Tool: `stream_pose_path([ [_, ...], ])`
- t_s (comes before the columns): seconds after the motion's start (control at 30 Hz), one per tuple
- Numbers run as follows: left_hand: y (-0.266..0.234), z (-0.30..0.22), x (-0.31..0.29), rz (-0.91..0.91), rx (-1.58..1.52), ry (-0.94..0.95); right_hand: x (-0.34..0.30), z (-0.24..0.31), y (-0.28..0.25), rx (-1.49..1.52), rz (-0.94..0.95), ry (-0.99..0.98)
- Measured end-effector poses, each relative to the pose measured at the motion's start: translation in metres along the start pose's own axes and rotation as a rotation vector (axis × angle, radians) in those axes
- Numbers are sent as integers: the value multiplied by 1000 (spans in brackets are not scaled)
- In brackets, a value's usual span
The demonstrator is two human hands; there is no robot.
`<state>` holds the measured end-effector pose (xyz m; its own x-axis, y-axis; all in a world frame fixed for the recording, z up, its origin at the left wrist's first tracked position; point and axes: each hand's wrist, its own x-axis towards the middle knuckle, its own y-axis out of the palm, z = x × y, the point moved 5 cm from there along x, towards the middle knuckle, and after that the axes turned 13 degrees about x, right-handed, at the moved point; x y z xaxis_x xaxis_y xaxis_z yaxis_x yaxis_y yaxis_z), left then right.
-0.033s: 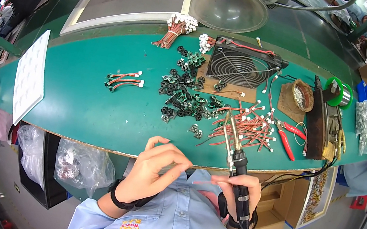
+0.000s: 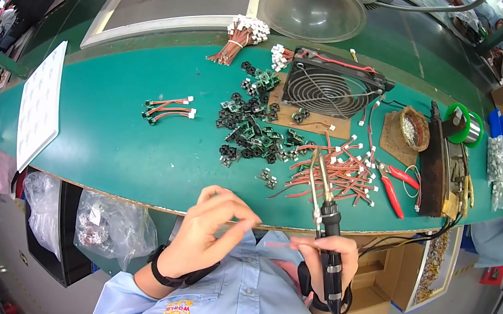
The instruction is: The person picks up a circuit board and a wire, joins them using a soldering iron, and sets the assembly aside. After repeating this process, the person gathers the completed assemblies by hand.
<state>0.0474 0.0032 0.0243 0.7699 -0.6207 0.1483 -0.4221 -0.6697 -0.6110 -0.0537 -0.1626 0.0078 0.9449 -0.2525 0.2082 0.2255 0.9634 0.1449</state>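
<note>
My right hand [image 2: 333,256] is closed round the black handle of a soldering iron [image 2: 332,237], which points away from me with two slender metal prongs. Their tips reach over a loose heap of red and dark wire leads [image 2: 345,176] with white connectors. A thin pale pink strip [image 2: 280,245] juts left from the right fingers. At the table's front edge, my left hand [image 2: 209,233] is raised with bent fingers, thumb and forefinger brought together; anything between them is too small to make out. Beyond lie piled small black-and-green circuit parts [image 2: 252,134].
Several parts with soldered-on leads [image 2: 169,110] lie at left, near a white sheet [image 2: 42,105]. A black fan [image 2: 332,91] stands at the back. To the right are red-handled cutters [image 2: 396,189], a small bowl [image 2: 414,130] and a green solder spool [image 2: 466,126]. Cables run behind my right hand.
</note>
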Motion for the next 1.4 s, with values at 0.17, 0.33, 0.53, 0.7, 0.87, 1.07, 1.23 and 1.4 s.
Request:
stream_pose_path([
  [0.17,5,-8,5,34,-52,1,7,-1,2,-58,-93,-47],
  [0.33,16,-15,10,68,-101,14,8,-1,2,-99,-50,-95],
  [0.53,21,-12,11,62,-114,15,4,-4,-3,-122,-67,-121],
  [0.7,25,-20,12,88,26,97,10,0,-1,-228,-42,-208],
  [0.87,28,-23,10,88,99,124,12,1,2,-259,-16,-241],
  [1.07,26,-28,8,56,274,197,14,-1,2,-323,27,-309],
  [1.23,10,-10,20,2,559,225,11,-3,-5,-310,-19,-243],
  [1.4,-11,20,39,-244,688,-53,4,-10,-15,-222,-106,-168],
])
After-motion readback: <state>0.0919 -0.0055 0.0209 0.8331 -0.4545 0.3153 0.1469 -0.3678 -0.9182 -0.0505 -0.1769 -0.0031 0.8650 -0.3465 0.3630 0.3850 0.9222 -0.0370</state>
